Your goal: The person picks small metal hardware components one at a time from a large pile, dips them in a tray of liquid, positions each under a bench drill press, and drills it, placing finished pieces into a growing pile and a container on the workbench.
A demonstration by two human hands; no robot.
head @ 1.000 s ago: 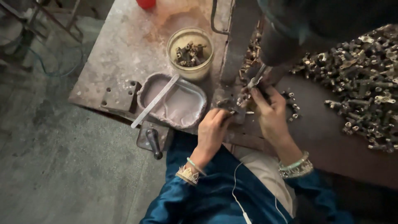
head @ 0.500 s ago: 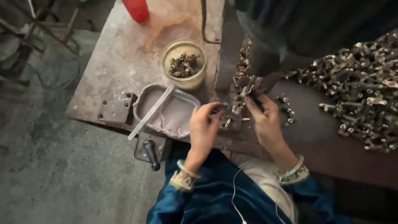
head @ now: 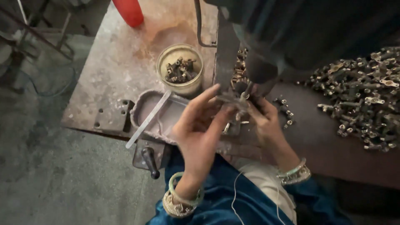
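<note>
My left hand (head: pixel 199 130) is lifted over the bench edge with fingers spread, its fingertips against a small metal part (head: pixel 236 101) under the dark machine head (head: pixel 258 62). My right hand (head: pixel 266 121) pinches that part from the right, just below the machine's tool tip. Several small metal pieces (head: pixel 284 111) lie loose by my right hand. Bangles are on both wrists. The part's underside is hidden by my fingers.
A round yellowish tub (head: pixel 180 70) of small metal parts stands to the left of the machine. A shallow grey tray (head: pixel 143 109) with a flat metal strip (head: pixel 148 120) sits beside it. At the right lies a big heap of metal fittings (head: pixel 362 104). A red container (head: pixel 130 11) stands at the back.
My left hand has risen and spread its fingers up to the part under the tool. The camera has moved closer, and the right hand stays at the tool.
</note>
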